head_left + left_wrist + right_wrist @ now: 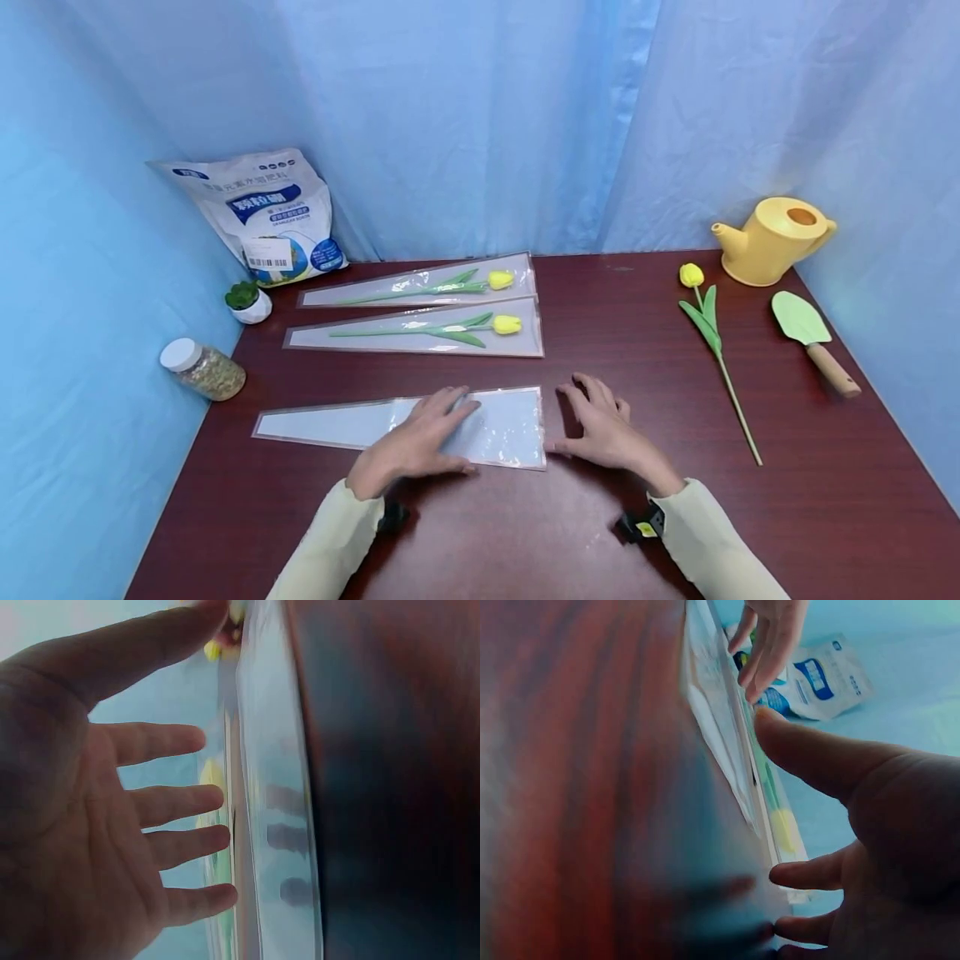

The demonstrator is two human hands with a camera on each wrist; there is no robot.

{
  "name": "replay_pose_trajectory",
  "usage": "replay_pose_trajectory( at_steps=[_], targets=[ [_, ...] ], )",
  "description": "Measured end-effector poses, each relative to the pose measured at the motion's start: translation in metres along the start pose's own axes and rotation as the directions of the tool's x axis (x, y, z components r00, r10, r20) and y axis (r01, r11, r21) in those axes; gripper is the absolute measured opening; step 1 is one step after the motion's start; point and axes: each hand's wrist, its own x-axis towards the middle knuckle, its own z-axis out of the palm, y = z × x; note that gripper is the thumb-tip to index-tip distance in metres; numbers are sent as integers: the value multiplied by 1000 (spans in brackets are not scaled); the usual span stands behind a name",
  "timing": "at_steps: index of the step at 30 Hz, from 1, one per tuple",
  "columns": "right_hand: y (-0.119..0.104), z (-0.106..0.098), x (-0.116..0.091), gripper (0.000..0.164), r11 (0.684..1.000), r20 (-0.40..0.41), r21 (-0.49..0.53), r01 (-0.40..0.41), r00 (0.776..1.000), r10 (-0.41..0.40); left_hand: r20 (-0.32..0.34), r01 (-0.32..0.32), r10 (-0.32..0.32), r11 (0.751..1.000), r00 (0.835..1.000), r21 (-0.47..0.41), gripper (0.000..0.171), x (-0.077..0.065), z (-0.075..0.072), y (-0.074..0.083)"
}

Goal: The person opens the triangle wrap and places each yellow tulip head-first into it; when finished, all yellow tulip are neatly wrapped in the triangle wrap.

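Observation:
A tapered clear flower sleeve with a white backing (506, 425) lies flat near the middle of the table, its wide end to the right. Over it my left hand (420, 437) is spread, fingers apart; the left wrist view shows its bare palm and the fingers' reflections on the sleeve (274, 772). Just past the wide end, my right hand (603, 429) is held with bent, parted fingers, thumb close to the edge, nothing in it. Behind lie two more sleeves, each with a yellow tulip inside: the nearer tulip (507, 324) and the farther tulip (500, 280).
A loose yellow tulip (712, 325) lies at the right, near a green trowel (801, 317) and a yellow watering can (767, 242). On the left are a fertilizer bag (262, 217), a small potted succulent (251, 305) and a white-lidded jar (213, 375). Blue curtains (465, 125) surround the table.

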Motion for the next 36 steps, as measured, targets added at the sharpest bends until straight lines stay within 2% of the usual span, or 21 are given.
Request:
replay_pose_trajectory(
  at_steps=[5, 9, 12, 21, 29, 36],
  targets=[
    [-4, 7, -5, 106, 999, 45, -37, -7, 999, 9, 83, 41, -42, 999, 996, 7, 85, 0, 10, 18],
    [-7, 11, -6, 112, 998, 45, -68, -19, 999, 22, 106, 83, -88, 995, 990, 56, 82, 2, 15, 24],
    [-8, 13, -5, 111, 996, 41, -86, -25, 999, 29, 112, 106, -115, 991, 987, 85, 79, 5, 18, 26],
    [-11, 15, -3, 111, 991, 23, -118, -58, 998, 61, 115, 116, -132, 983, 985, 140, 71, 10, 23, 31],
    [-13, 16, 5, 101, 985, -41, -141, -103, 994, 98, 104, 131, -149, 977, 983, 166, 72, 14, 23, 32],
    [-16, 18, 13, 92, 973, -103, -166, -157, 985, 142, 101, 117, -140, 972, 985, 201, 74, 22, 23, 32]
  ],
)
